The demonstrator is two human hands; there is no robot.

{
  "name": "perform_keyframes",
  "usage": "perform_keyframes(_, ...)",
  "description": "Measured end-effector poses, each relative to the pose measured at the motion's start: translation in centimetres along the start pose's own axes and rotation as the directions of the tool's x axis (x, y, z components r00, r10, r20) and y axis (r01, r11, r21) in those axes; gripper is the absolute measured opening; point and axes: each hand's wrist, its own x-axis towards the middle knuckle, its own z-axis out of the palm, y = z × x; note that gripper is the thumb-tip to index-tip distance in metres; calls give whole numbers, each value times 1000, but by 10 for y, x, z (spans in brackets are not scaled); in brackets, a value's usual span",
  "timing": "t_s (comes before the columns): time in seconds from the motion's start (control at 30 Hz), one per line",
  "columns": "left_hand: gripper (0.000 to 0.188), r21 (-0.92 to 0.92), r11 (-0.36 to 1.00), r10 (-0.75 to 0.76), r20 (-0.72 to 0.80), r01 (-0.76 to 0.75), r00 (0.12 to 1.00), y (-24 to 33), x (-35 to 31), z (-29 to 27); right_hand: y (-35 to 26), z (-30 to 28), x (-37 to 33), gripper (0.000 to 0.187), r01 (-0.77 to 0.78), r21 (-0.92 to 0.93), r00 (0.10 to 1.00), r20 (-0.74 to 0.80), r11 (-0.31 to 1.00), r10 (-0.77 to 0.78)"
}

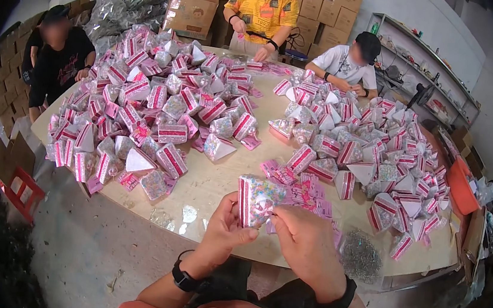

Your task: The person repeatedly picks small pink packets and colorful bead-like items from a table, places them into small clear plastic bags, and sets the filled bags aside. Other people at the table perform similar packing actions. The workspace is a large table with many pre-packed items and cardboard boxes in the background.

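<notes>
My left hand (pixel 222 226) holds a wedge-shaped clear package (pixel 263 195) upright just above the near table edge. Small pastel beads fill it, and a white-and-pink striped band runs down its left side, like a slice of cake. The fingers of my right hand (pixel 307 241) are pinched together at the package's lower right corner; exactly what lies between the fingertips is hidden. Behind and right of the package, pink printed cards (pixel 312 197) lie spread on the table. A heap of thin silvery metal pieces (pixel 362 254) sits right of my right hand.
Similar packages are heaped on the left (pixel 162 97) and on the right (pixel 367 148) of the table (pixel 220 178). Three people stand or sit around it. A red stool (pixel 21 193) stands on the floor at left. Cartons (pixel 192 13) and shelves (pixel 427 65) line the back.
</notes>
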Motion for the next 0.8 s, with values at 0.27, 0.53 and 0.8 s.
perform_keyframes(0.27, 70, 193, 956, 254, -156, -223, 955, -12, 1, 19, -3, 10, 1, 8, 5, -56, 997, -77, 998, -9)
perform_keyframes(0.53, 74, 280, 894, 412, -210, -350, 886, -21, 3, 21, -11, 10, 0, 14, -90, 1, 995, -43, 996, 90)
perform_keyframes(0.8, 66, 82, 943, 334, -213, -324, 918, -17, 4, 11, -8, 16, -1, 9, 5, -35, 998, -67, 999, -8)
